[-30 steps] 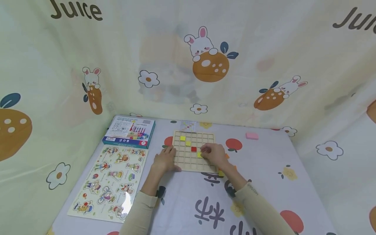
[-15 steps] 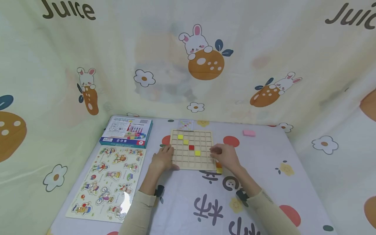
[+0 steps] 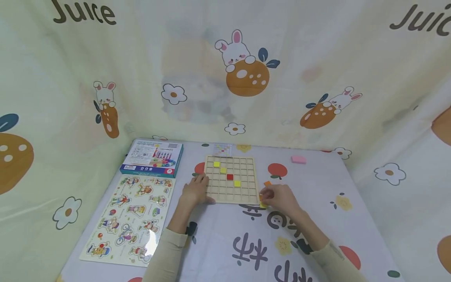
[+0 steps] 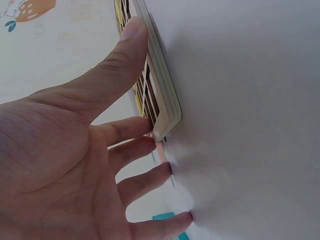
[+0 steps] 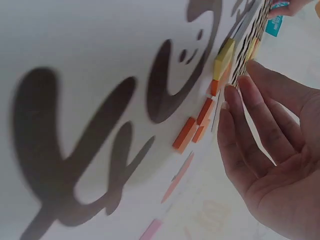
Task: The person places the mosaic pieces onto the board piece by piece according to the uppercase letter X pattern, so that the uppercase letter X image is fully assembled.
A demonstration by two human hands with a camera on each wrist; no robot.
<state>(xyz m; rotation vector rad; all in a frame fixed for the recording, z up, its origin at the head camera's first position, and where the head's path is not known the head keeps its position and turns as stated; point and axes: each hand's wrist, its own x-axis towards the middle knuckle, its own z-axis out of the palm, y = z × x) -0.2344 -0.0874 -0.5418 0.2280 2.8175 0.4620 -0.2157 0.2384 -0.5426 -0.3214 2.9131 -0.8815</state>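
Note:
A wooden grid board [image 3: 248, 196] lies in the middle of the table, with yellow tiles and a red tile [image 3: 230, 177] in a diagonal line of cells. My left hand [image 3: 193, 190] rests at its lower left corner; in the left wrist view the thumb [image 4: 132, 45] lies along the edge and the fingers touch around the corner. Beside the board's right edge, my right hand [image 3: 280, 198] hovers with loosely bent fingers over a yellow tile [image 5: 224, 59] and several orange tiles [image 5: 185, 135]. I see nothing held between its fingertips.
A small pattern card [image 3: 222, 150] lies behind the board. To the left are a boxed set [image 3: 151, 158] and a picture puzzle board [image 3: 130, 219]. A pink block [image 3: 298, 159] sits at the back right. A printed curtain [image 3: 197, 117] stands behind the table.
My right hand has drawn away from the yellow tile lowest in the diagonal and moved right and toward me, to the loose tiles. My left hand stays at the board's corner.

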